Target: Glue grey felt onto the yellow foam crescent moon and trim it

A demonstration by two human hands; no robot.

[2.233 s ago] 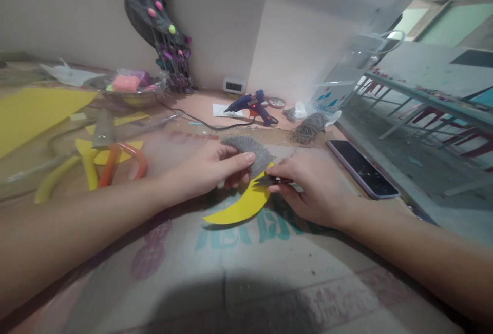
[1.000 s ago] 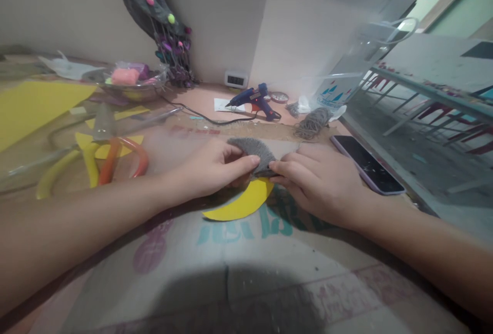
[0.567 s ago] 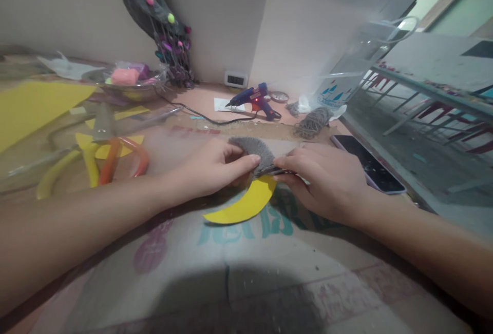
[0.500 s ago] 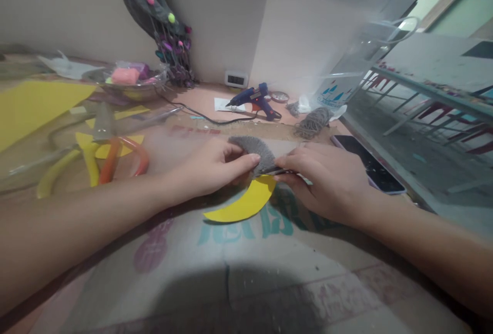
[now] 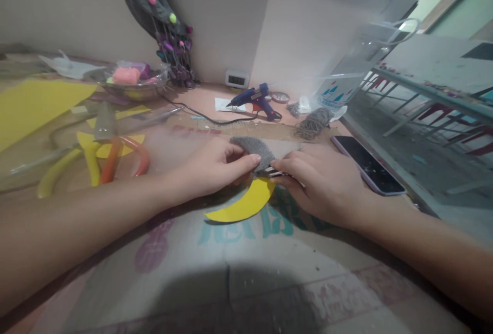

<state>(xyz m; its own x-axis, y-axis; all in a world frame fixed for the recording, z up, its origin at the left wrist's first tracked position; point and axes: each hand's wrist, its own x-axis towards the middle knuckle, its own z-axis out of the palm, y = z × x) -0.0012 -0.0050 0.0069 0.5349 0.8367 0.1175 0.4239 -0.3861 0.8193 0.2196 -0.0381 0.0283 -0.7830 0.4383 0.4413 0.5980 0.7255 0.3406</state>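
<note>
A crescent of yellow card [image 5: 246,205] is held above the cardboard, its upper part wrapped in grey yarn [image 5: 254,146]. My left hand [image 5: 223,167] pinches the wrapped part between thumb and fingers. At the lower edge of the wrapping, the closed fingers of my right hand [image 5: 319,180] grip grey yarn where it meets the bare yellow card. Blur hides the exact strands at those fingertips. The bare yellow tip points down and to the left.
Behind my hands lie a blue glue gun [image 5: 254,99] with its cord and a ball of grey yarn [image 5: 316,122]. A phone [image 5: 367,164] lies to the right. Pliers with orange handles [image 5: 111,159] and yellow card sheets [image 5: 38,108] are at the left.
My right hand's fingers have shifted slightly at the wrapping's lower edge, and light strands now show there. The crescent and my left hand stay nearly the same.
</note>
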